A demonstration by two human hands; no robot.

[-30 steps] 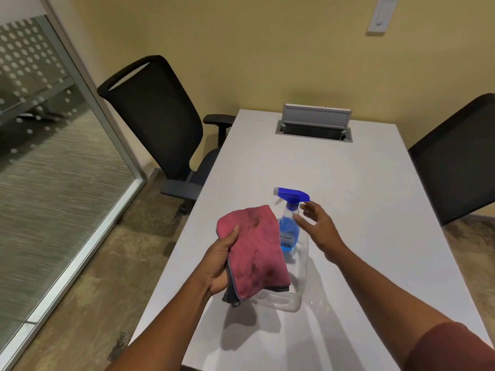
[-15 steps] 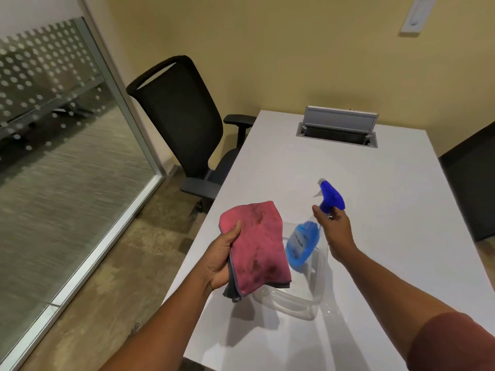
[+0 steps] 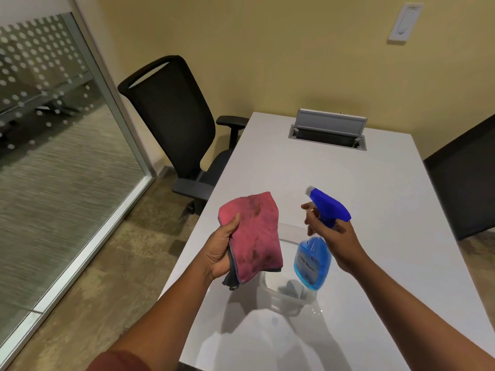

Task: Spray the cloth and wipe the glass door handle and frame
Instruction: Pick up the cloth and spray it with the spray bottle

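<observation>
Cloth (image 3: 253, 236), pink and folded, sits in the left hand (image 3: 219, 253) grip over the table (image 3: 388, 183). Right hand (image 3: 336, 236) has just lifted the spray bottle (image 3: 314, 253) out of the clear tub (image 3: 288, 298), nozzle now aimed left at the cloth, so spraying looks next. Tub seems empty now.

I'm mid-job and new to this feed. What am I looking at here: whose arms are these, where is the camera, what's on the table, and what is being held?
There is no robot: these are a person's bare arms, filmed by one wide camera on their head, looking down. The left hand grips a folded red cloth. The right hand holds a blue spray bottle by its neck, nozzle pointing toward the cloth. Below them, on the white table, sits a clear plastic container. The glass partition stands to the left.
</observation>
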